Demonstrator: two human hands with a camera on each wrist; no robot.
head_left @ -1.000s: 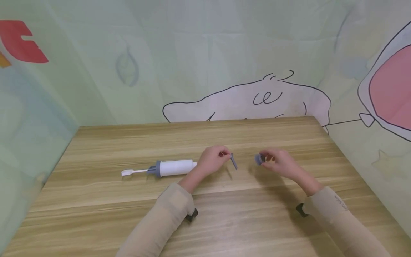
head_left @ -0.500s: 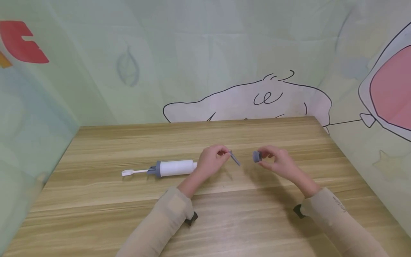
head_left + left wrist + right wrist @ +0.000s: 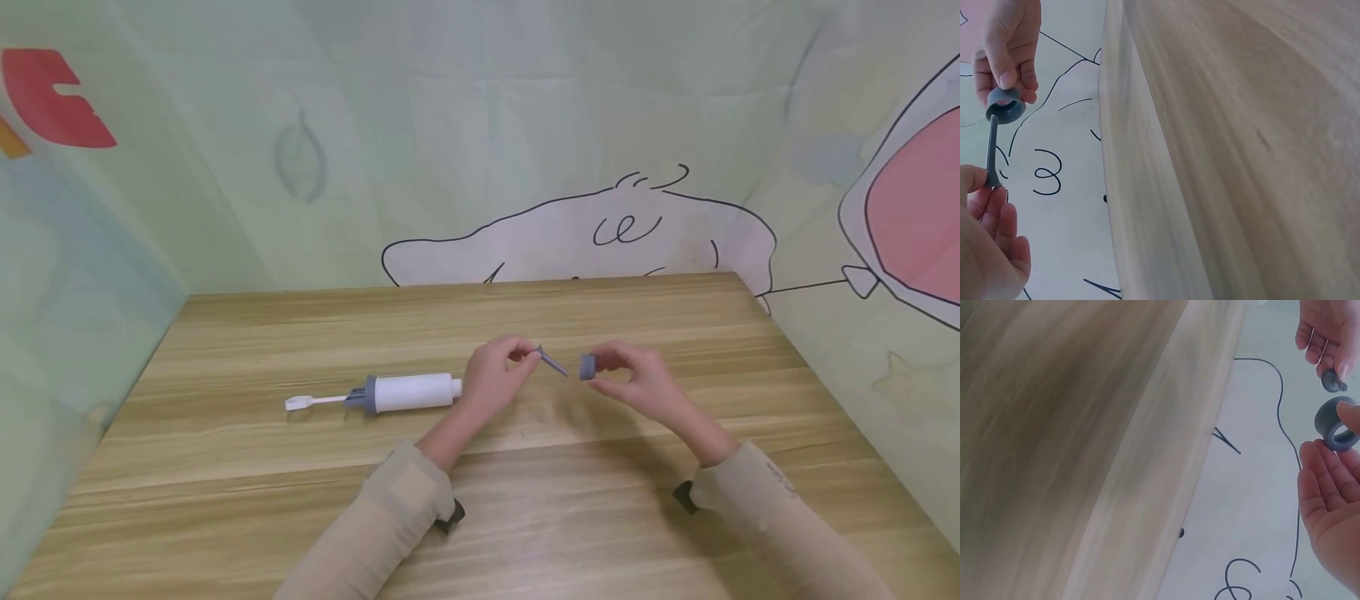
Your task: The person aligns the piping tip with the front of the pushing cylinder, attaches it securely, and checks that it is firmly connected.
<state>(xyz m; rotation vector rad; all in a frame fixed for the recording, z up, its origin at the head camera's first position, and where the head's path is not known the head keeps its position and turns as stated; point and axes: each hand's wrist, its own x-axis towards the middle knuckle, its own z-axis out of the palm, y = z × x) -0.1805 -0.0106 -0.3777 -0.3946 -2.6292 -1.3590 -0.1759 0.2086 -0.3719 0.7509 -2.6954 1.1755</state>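
My left hand (image 3: 495,377) pinches a slim grey tapered nozzle (image 3: 553,362) by its flared end, thin tip slanting down to the right. In the left wrist view the nozzle (image 3: 991,150) reaches up to the edge of a grey ring-shaped cap (image 3: 1017,115). Thumb and fingers of my right hand (image 3: 647,385) hold this cap (image 3: 587,367) on its side, above the table. A narrow gap separates the nozzle's tip from the cap in the head view. The right wrist view shows the cap's round opening, with the nozzle's flared end (image 3: 1330,380) beyond it.
To the left of my left hand, a white syringe-like tube (image 3: 412,392) with a grey collar and a white plunger handle (image 3: 298,402) lies on the wooden table (image 3: 225,500). A printed cloth backdrop (image 3: 390,150) stands behind the table and along its sides.
My right hand has moved left with the cap, closer to the nozzle, and turned the cap. My left hand has tilted the nozzle from steeply downward to pointing more toward the cap.
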